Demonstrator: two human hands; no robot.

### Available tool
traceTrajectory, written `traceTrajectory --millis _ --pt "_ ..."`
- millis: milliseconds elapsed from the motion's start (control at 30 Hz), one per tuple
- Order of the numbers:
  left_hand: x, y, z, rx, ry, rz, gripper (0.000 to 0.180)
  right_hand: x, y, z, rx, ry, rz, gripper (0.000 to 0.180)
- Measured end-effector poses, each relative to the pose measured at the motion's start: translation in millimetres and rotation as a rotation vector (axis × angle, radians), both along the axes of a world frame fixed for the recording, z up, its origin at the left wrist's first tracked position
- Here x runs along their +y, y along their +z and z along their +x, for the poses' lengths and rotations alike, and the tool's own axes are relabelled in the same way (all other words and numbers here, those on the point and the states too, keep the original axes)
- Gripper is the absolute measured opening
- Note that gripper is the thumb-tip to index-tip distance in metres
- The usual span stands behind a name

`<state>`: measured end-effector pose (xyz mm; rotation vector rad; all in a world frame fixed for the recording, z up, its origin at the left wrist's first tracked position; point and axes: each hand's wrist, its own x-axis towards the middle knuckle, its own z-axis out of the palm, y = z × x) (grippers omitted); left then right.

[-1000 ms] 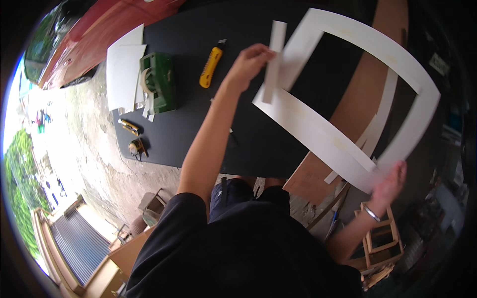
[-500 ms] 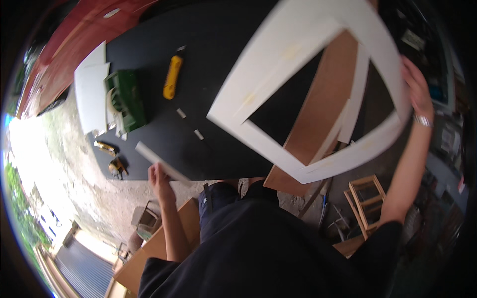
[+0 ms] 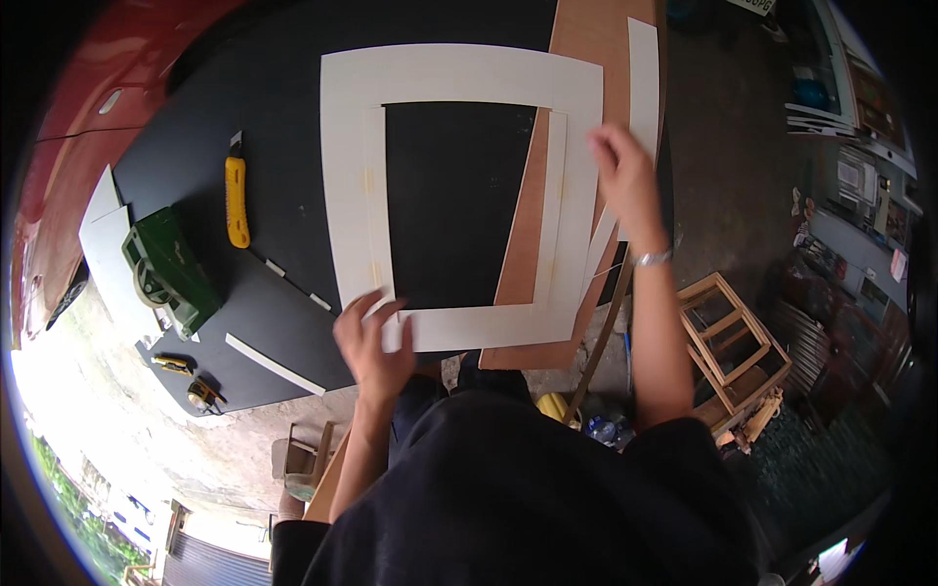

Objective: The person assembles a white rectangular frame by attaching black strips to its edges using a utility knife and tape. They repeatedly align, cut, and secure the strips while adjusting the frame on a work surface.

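Observation:
A white card frame (image 3: 352, 186) with a rectangular opening lies over the black tabletop (image 3: 283, 78), its right side overlapping a long brown board (image 3: 586, 49). Narrow white strips line the opening's left and right sides, with faint yellowish patches along them. At the frame's lower left corner is my left hand (image 3: 376, 352), fingers spread, holding nothing; whether the fingertips press on the card is unclear. My right hand (image 3: 627, 186), loosely curled and without anything in it, hovers by the frame's right edge. A loose white strip (image 3: 274, 363) rests left of my left hand.
On the table's left are a yellow utility knife (image 3: 236, 200), a green tape dispenser (image 3: 171, 269), white sheets (image 3: 106, 249), a small yellow cutter (image 3: 173, 364) and a tape measure (image 3: 203, 395). Another white strip (image 3: 642, 107) lies on the board. A wooden frame (image 3: 728, 332) stands at right.
The white frame, tilted and raised in my right hand before, now lies flat. My left hand has let go of the strip and moved right to the frame's corner. My right hand has released the frame.

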<state>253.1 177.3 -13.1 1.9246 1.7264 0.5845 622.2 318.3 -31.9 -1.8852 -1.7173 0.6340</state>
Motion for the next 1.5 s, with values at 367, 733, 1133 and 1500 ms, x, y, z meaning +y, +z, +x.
traceTrajectory --millis 367,733,1133,1500 --pt "139 -52 162 0.121 -0.702 -0.026 0.113 -46 -37 -17 -0.123 0.12 0.13 0.028" --pt "139 -42 169 0.252 -0.726 -0.07 0.118 -42 -42 0 -0.052 0.198 0.055 0.028" --pt "137 -44 169 0.235 -0.716 -0.071 0.118 -26 -31 5 0.018 0.31 0.014 0.025" --pt "134 -40 171 0.272 -0.701 -0.081 0.117 -23 -29 6 0.096 0.288 -0.012 0.02"
